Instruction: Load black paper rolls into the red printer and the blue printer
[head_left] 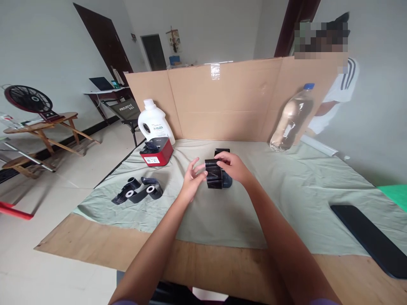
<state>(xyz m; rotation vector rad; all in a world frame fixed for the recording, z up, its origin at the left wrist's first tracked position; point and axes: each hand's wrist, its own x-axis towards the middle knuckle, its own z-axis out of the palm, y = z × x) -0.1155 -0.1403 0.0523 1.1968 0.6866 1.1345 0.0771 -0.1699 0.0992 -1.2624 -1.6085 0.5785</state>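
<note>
Between my two hands is a shiny black ribbon (pixel 214 178), creased and partly rolled. My left hand (pixel 191 182) grips its left edge, thumb and fingers around the side. At the upper right edge, my right hand (pixel 234 166) pinches it with bent fingers. Part of a dark roll (pixel 227 180) shows behind the ribbon, and a small black piece (pixel 221 151) lies just beyond. To the left, more black ribbon on two white-cored rolls (pixel 140 191) lies loosely on the pale green cloth (pixel 203 220).
A red and black box-shaped device (pixel 159 153) stands back left before a white jug (pixel 155 123). A clear bottle (pixel 291 120) leans against the cardboard screen (pixel 222 106). A dark phone-like slab (pixel 369 237) lies front right. Behind the screen, a person (pixel 345 84) is at the right.
</note>
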